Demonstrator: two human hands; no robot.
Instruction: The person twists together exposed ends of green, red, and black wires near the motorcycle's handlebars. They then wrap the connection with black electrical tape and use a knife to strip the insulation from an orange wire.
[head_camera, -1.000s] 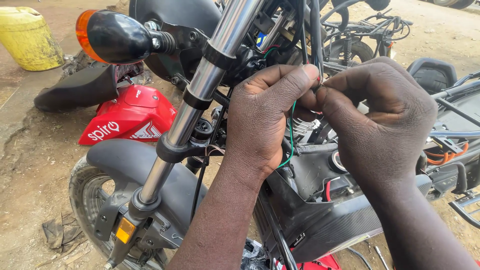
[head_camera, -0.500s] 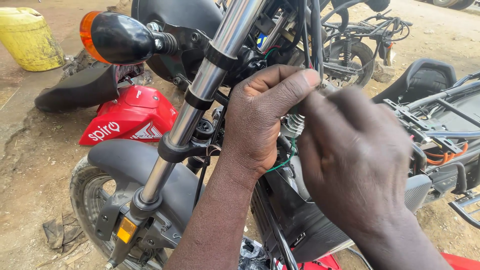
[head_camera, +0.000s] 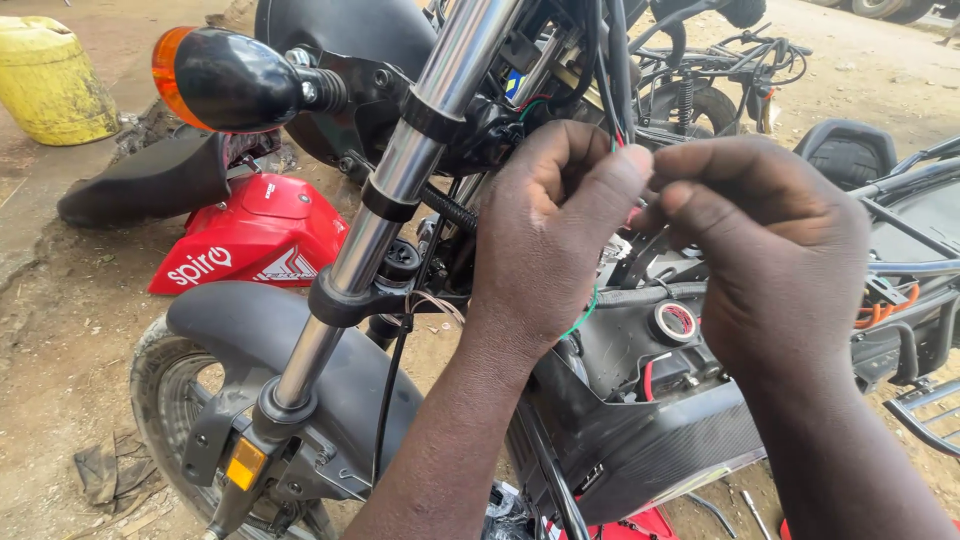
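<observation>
My left hand and my right hand meet fingertip to fingertip in front of a motorcycle's steering head. Both pinch a thin green wire, which hangs down below my left palm. The wire's upper end is hidden between my fingers. Black cables run down from above to the same spot. The chrome fork tube slants down on the left to the black front mudguard. A roll of black tape lies on the open black body panel beneath my hands.
An orange turn signal in a black housing sticks out at upper left. A red body panel and a black seat lie on the dirt ground. A yellow container stands far left. Another bike frame is behind.
My right hand dropped lower half a second ago, then came back up to my left fingertips at the wire. My left hand stayed in place.
</observation>
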